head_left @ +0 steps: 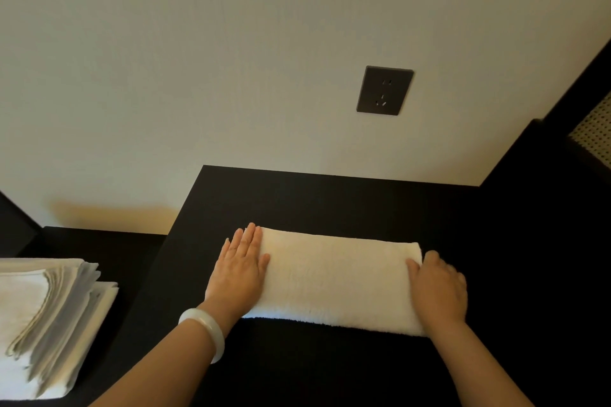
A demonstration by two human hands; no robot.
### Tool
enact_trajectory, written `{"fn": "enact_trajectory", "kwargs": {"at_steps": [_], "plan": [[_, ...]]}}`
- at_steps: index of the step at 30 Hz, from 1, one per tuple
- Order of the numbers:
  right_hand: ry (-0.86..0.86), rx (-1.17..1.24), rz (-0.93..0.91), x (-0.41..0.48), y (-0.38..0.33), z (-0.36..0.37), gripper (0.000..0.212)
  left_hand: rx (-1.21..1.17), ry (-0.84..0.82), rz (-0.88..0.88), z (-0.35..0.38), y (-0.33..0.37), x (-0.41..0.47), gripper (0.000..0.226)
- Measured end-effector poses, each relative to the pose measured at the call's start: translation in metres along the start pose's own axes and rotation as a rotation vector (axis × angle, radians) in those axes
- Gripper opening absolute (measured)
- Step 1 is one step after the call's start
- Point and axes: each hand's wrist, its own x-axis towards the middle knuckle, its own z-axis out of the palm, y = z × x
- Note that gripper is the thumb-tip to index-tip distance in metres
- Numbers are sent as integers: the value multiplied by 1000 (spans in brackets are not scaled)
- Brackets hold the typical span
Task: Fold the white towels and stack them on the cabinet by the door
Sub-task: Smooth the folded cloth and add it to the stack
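Two hands lie at opposite ends of one folded white towel (337, 281), seen from the head camera. The towel is a long thick rectangle lying flat on a black bench (330, 201), its long sides running left to right and its far long edge well short of the wall (198, 76).

The left hand (241, 271) rests palm down on the towel's left end. Its fingers are straight and close together, pointing away from the person, and they grasp nothing. The outer part of the hand hangs over the towel's end above the bench. A pale bracelet (206, 329) circles that wrist.

The right hand (439, 287) sits at the towel's right end. Its thumb lies on top of the cloth and its fingers bend over the end toward the bench. The hand is blurred, so I cannot tell whether it grips the towel or only presses against it. Nearly all of the towel shows between the two hands.

Down at the left, on a lower black surface (132, 251), sits a stack of folded white cloths (49, 317), well apart from the towel. A dark wall socket (384, 90) is set in the wall above the bench. At the right edge, part of a woven panel (591, 139) shows in a dark frame.
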Motion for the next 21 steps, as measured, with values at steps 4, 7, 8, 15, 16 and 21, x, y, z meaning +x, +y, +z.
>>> {"fn": "enact_trajectory", "kwargs": {"at_steps": [4, 7, 8, 15, 16, 21], "plan": [[161, 94, -252, -14, -48, -10, 46, 141, 154, 56, -1, 31, -4, 58], [118, 164, -575, -36, -101, -13, 49, 75, 137, 228, 9, 70, -8, 59], [28, 152, -638, -41, -113, -10, 52, 105, 87, 293, 15, 78, -8, 59], [-275, 130, -432, -22, -48, 20, 64, 93, 77, 190, 22, 36, -9, 69], [-273, 95, -370, -15, -33, 19, 63, 86, 64, 186, 19, 26, -11, 70], [-347, 49, -255, 0, 5, 14, 67, 25, 45, 78, 12, 4, -16, 75]]}}
